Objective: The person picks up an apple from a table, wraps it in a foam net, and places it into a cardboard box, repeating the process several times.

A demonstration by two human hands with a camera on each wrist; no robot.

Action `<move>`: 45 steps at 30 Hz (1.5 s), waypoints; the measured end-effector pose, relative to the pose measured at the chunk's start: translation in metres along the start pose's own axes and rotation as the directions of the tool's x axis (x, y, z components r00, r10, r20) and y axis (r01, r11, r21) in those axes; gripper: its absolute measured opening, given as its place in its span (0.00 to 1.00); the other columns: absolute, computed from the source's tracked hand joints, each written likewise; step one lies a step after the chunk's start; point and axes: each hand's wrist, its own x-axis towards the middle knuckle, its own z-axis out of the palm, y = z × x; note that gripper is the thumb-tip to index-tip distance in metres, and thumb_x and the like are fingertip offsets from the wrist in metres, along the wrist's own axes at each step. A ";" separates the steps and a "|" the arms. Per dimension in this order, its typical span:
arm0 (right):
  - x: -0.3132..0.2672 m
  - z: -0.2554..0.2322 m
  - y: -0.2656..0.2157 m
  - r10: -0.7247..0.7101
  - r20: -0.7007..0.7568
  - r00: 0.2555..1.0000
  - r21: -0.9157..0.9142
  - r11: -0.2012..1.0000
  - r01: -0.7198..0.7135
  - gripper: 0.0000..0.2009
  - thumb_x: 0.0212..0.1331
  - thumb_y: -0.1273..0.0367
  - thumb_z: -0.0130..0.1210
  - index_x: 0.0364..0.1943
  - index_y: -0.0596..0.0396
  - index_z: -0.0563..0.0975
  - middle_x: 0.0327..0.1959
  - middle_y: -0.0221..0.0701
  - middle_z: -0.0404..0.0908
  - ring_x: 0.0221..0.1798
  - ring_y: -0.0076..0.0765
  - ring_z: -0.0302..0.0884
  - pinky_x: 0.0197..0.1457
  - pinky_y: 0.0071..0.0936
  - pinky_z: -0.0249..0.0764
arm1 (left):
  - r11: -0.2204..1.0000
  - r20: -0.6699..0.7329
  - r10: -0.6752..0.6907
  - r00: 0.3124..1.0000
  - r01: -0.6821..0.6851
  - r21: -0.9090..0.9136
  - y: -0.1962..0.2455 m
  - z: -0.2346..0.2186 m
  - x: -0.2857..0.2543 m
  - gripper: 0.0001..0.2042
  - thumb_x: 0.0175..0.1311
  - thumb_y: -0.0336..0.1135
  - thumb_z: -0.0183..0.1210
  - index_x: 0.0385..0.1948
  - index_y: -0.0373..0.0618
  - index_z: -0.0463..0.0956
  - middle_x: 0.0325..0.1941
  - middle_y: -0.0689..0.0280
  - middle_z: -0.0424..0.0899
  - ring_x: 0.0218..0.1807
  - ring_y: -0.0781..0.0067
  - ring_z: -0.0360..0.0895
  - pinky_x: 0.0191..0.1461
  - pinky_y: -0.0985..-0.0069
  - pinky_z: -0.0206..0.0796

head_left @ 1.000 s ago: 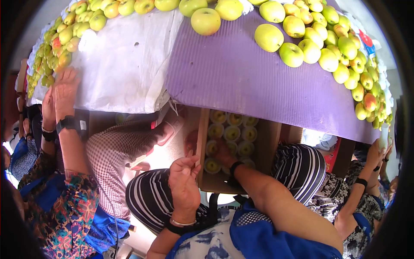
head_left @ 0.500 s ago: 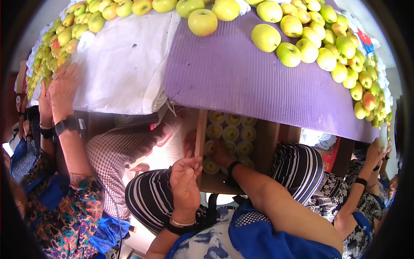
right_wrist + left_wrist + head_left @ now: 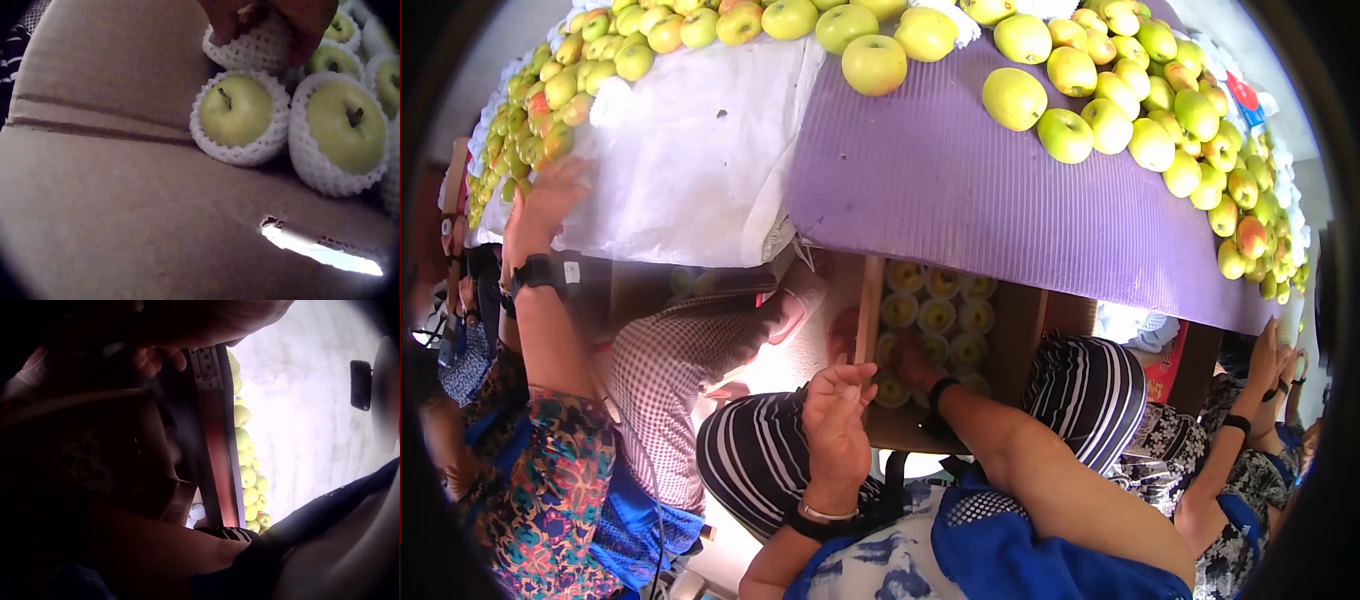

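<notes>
My right hand point(image 3: 917, 368) reaches down into a cardboard box point(image 3: 867, 305). In the right wrist view its fingers and thumb grip an apple in a white foam net point(image 3: 250, 51), beside the box wall. Two more netted green apples point(image 3: 236, 111) point(image 3: 347, 128) sit right below it, stems up. Rows of netted apples point(image 3: 937, 315) fill the box around the hand. My left hand point(image 3: 837, 425) is raised by the box's near left corner, palm up, fingers loosely curled and holding nothing. The left wrist view shows it dark at the top.
Above the box is a table edge with a purple corrugated sheet point(image 3: 960, 170) and a white cover point(image 3: 700, 150). Loose green apples point(image 3: 1100, 95) lie on it. At the left, another person's hand point(image 3: 550, 205) reaches over the cover; more people sit at the right. Striped knees flank the box.
My right hand stays at the same spot in the box. My left hand has shifted slightly right, still loosely curled. At the left, the other person's hands have moved.
</notes>
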 end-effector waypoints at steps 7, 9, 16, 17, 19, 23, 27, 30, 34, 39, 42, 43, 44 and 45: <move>0.006 -0.005 0.004 0.032 0.011 0.999 0.001 0.999 -0.032 0.36 0.37 0.70 0.60 0.56 0.58 0.58 0.56 0.47 0.62 0.60 0.50 0.57 0.61 0.35 0.57 | 1.000 0.002 0.006 1.000 -0.006 -0.007 0.002 -0.002 -0.002 0.09 0.58 0.30 0.47 0.39 0.37 0.66 0.41 0.58 0.74 0.46 0.70 0.71 0.52 0.71 0.63; 0.009 -0.006 0.007 0.041 0.014 0.999 0.000 0.999 -0.041 0.36 0.36 0.70 0.61 0.56 0.58 0.59 0.56 0.47 0.62 0.60 0.49 0.58 0.61 0.35 0.57 | 1.000 0.004 0.009 1.000 -0.009 -0.013 0.001 -0.003 -0.001 0.09 0.58 0.30 0.47 0.39 0.37 0.66 0.41 0.58 0.74 0.45 0.70 0.71 0.52 0.71 0.63; 0.000 -0.019 -0.023 -0.037 -0.005 0.999 -0.070 0.997 0.037 0.39 0.28 0.69 0.65 0.53 0.59 0.61 0.52 0.48 0.64 0.57 0.51 0.60 0.59 0.36 0.59 | 1.000 -0.010 -0.022 1.000 0.022 -0.013 0.000 -0.003 -0.003 0.09 0.59 0.29 0.47 0.39 0.37 0.66 0.41 0.58 0.74 0.44 0.69 0.72 0.52 0.72 0.63; 0.001 -0.016 -0.021 -0.041 -0.004 0.999 -0.069 0.997 0.040 0.39 0.28 0.69 0.65 0.53 0.59 0.61 0.52 0.48 0.64 0.57 0.51 0.60 0.59 0.36 0.59 | 0.999 -0.017 -0.034 0.999 0.034 -0.011 -0.001 -0.003 -0.003 0.09 0.59 0.29 0.47 0.39 0.38 0.66 0.41 0.58 0.74 0.44 0.69 0.72 0.52 0.72 0.63; 0.001 -0.011 -0.017 -0.043 -0.010 0.999 -0.205 0.978 0.040 0.44 0.27 0.66 0.69 0.56 0.57 0.58 0.54 0.47 0.62 0.58 0.53 0.58 0.61 0.39 0.57 | 1.000 -0.015 -0.026 1.000 0.026 -0.005 -0.001 -0.003 -0.002 0.09 0.59 0.30 0.47 0.39 0.38 0.66 0.41 0.58 0.74 0.44 0.69 0.72 0.52 0.72 0.63; 0.003 -0.009 -0.014 -0.025 -0.021 0.999 -0.190 0.982 0.020 0.45 0.27 0.64 0.69 0.56 0.58 0.57 0.53 0.48 0.62 0.58 0.55 0.57 0.61 0.40 0.56 | 1.000 -0.013 -0.014 1.000 0.014 0.006 -0.002 -0.001 -0.001 0.09 0.59 0.30 0.47 0.39 0.38 0.66 0.41 0.58 0.74 0.45 0.69 0.72 0.52 0.72 0.63; 0.009 -0.005 -0.004 0.018 -0.062 0.998 -0.166 0.986 -0.029 0.43 0.29 0.63 0.67 0.56 0.58 0.58 0.52 0.49 0.62 0.57 0.55 0.58 0.60 0.41 0.57 | 1.000 -0.015 -0.025 1.000 0.025 0.006 0.000 0.000 0.000 0.09 0.59 0.30 0.47 0.39 0.37 0.66 0.42 0.57 0.75 0.45 0.69 0.72 0.53 0.72 0.63; 0.013 -0.017 -0.020 0.040 -0.156 0.987 -0.128 0.990 -0.060 0.41 0.31 0.64 0.65 0.55 0.59 0.58 0.51 0.50 0.62 0.56 0.55 0.59 0.59 0.41 0.56 | 1.000 -0.011 -0.028 1.000 0.028 0.002 0.000 -0.001 0.000 0.09 0.59 0.30 0.47 0.39 0.38 0.66 0.42 0.57 0.75 0.46 0.69 0.71 0.53 0.72 0.62; 0.027 -0.014 -0.010 -0.066 -0.183 0.981 -0.146 0.988 0.040 0.39 0.30 0.68 0.62 0.54 0.63 0.59 0.51 0.50 0.62 0.54 0.56 0.59 0.59 0.42 0.56 | 1.000 -0.004 -0.026 1.000 0.026 -0.013 0.001 -0.001 0.000 0.09 0.58 0.30 0.48 0.39 0.38 0.67 0.42 0.57 0.75 0.46 0.69 0.71 0.53 0.71 0.62; 0.031 0.010 0.015 -0.272 -0.263 0.926 -0.402 0.903 0.151 0.22 0.42 0.69 0.54 0.45 0.60 0.67 0.40 0.48 0.69 0.46 0.53 0.66 0.49 0.41 0.63 | 1.000 0.008 -0.027 1.000 0.027 -0.003 -0.002 -0.001 -0.002 0.09 0.58 0.30 0.48 0.39 0.38 0.67 0.42 0.58 0.74 0.47 0.69 0.71 0.52 0.71 0.62; 0.044 0.002 0.012 -0.325 -0.265 0.908 -0.369 0.904 0.216 0.15 0.51 0.72 0.44 0.44 0.62 0.68 0.41 0.51 0.70 0.45 0.52 0.68 0.51 0.41 0.63 | 0.997 -0.028 -0.049 0.998 0.050 0.063 -0.003 0.001 -0.002 0.11 0.55 0.30 0.50 0.39 0.38 0.66 0.43 0.58 0.73 0.47 0.69 0.70 0.52 0.71 0.62; 0.046 0.001 0.007 -0.329 -0.300 0.896 -0.363 0.908 0.212 0.15 0.52 0.72 0.43 0.44 0.62 0.68 0.42 0.51 0.70 0.46 0.52 0.69 0.52 0.42 0.63 | 0.998 -0.001 -0.049 0.999 0.049 0.048 -0.006 0.000 0.000 0.11 0.55 0.31 0.50 0.39 0.39 0.66 0.42 0.59 0.73 0.47 0.69 0.70 0.51 0.71 0.62; 0.044 -0.001 0.003 -0.319 -0.327 0.890 -0.351 0.915 0.199 0.15 0.53 0.71 0.42 0.45 0.63 0.68 0.43 0.51 0.70 0.47 0.52 0.69 0.53 0.42 0.63 | 0.997 -0.005 -0.057 0.998 0.058 0.053 -0.006 0.000 0.000 0.10 0.56 0.30 0.50 0.39 0.39 0.66 0.42 0.59 0.74 0.47 0.69 0.70 0.51 0.70 0.63; 0.044 -0.007 -0.001 -0.341 -0.354 0.871 -0.360 0.909 0.209 0.15 0.53 0.71 0.42 0.45 0.63 0.68 0.43 0.51 0.70 0.47 0.52 0.69 0.53 0.42 0.63 | 0.996 -0.005 -0.069 0.998 0.069 0.057 -0.007 0.000 0.000 0.10 0.56 0.30 0.49 0.38 0.40 0.66 0.42 0.59 0.74 0.46 0.69 0.71 0.51 0.70 0.63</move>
